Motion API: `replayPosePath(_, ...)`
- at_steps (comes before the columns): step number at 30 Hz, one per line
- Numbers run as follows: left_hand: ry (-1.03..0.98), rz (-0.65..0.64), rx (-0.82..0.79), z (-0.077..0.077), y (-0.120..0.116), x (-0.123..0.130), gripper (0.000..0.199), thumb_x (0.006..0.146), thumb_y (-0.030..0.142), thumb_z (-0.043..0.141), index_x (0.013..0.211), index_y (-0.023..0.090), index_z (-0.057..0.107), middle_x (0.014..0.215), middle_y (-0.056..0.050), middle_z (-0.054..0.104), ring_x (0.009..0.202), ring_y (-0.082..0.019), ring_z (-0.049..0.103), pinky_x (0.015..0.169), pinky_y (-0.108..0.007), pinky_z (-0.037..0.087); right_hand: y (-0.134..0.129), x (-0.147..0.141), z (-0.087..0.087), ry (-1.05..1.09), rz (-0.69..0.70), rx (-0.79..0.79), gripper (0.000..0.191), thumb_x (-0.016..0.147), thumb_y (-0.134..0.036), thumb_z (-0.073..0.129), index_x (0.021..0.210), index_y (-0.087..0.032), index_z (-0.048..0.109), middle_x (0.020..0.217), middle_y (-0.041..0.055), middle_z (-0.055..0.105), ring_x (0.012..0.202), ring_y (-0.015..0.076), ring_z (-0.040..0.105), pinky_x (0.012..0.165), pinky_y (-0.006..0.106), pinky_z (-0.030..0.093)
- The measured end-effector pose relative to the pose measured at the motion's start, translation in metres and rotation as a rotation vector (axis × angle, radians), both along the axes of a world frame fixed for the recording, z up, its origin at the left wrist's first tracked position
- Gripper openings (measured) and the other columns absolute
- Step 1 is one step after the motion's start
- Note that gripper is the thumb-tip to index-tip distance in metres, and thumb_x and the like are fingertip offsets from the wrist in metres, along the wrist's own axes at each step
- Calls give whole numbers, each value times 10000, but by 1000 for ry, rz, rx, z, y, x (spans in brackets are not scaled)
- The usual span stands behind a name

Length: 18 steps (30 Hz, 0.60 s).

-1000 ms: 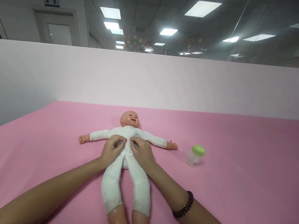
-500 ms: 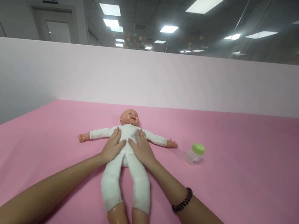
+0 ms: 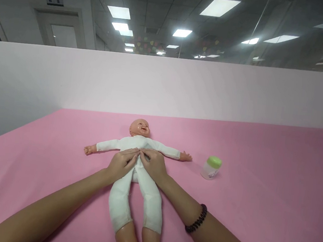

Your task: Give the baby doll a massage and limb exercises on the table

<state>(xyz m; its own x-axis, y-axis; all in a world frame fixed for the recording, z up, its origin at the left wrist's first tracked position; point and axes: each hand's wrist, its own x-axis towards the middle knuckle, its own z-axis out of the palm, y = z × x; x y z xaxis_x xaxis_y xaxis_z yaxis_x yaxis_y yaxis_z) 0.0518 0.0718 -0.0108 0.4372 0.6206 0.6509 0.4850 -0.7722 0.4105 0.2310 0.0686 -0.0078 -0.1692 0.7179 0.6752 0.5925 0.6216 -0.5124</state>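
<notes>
A baby doll [image 3: 135,143] with a white cloth body and bare plastic head, hands and lower legs lies on its back, arms spread wide. Across its belly rests my left hand [image 3: 122,164], palm down, fingers laid over the cloth and pointing to the middle. My right hand [image 3: 154,166] mirrors it from the other side, with a black coiled band around that forearm. The fingertips of both hands meet or nearly meet at the doll's midline. Both thumbs point toward the same spot. Neither hand grasps anything that I can see.
Right of the doll, a clear jar [image 3: 211,168] with a green lid stands on the pink cover [image 3: 260,179]. A white panel [image 3: 183,86] rises behind the surface. Beyond it are a glass pane with ceiling lights and a door [image 3: 63,32].
Both hands have turned inward and slid slightly down from the doll's chest to its belly. Fingers that pointed toward its head now point at each other. Doll and jar have stayed put.
</notes>
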Motion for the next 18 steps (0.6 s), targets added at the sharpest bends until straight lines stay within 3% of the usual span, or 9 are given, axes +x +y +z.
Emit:
replayPosePath(2,24,11,-72,0,2,1,396,1028,320,409,1274,202,696,1371,-81,647,1318,-223,591,1168,-452,447,2,1,2,-33,44,-73,341,953,-203,468,1133,-152,753,1229,108,724,1196,228,662,1082,385,483)
replayPosePath(5,85,46,-171,0,6,1,456,1025,329,376,1401,200,600,1497,-88,535,1439,-241,457,1241,-516,309,4,2,6,-143,69,-248,474,981,-259,411,1389,-115,605,1497,117,524,1464,242,415,1234,478,292)
replayPosePath(8,66,139,-304,-5,13,0,520,1015,387,397,1504,230,477,1616,-70,367,1538,-273,263,1267,-575,168,5,3,9,-227,3,-420,573,1010,-351,369,1554,-173,393,1650,74,272,1560,261,193,1249,596,141)
replayPosePath(11,-83,239,-455,-14,20,-1,590,996,427,439,1545,215,390,1681,-93,205,1570,-292,131,1272,-566,123,5,3,8,-191,-104,-535,727,999,-453,395,1611,-103,216,1688,111,100,1577,279,88,1253,566,145)
replayPosePath(13,-168,276,-502,-18,21,-1,587,993,431,445,1528,196,385,1686,-121,194,1573,-294,125,1273,-552,134,2,2,8,-141,-176,-559,838,977,-520,434,1600,-18,187,1679,177,103,1572,310,106,1252,523,188)
replayPosePath(15,-210,304,-464,-18,18,-1,523,987,439,464,1445,188,452,1631,-150,328,1545,-299,231,1255,-548,204,-1,2,8,-102,-257,-496,832,952,-542,485,1552,8,312,1628,234,276,1524,350,263,1216,504,277)
replayPosePath(18,-211,342,-300,-10,9,0,301,958,415,516,1165,205,576,1321,-125,603,1322,-292,511,1132,-517,396,-6,2,9,-61,-309,-276,473,934,-414,553,1266,-90,646,1291,187,663,1223,323,602,1068,449,445)
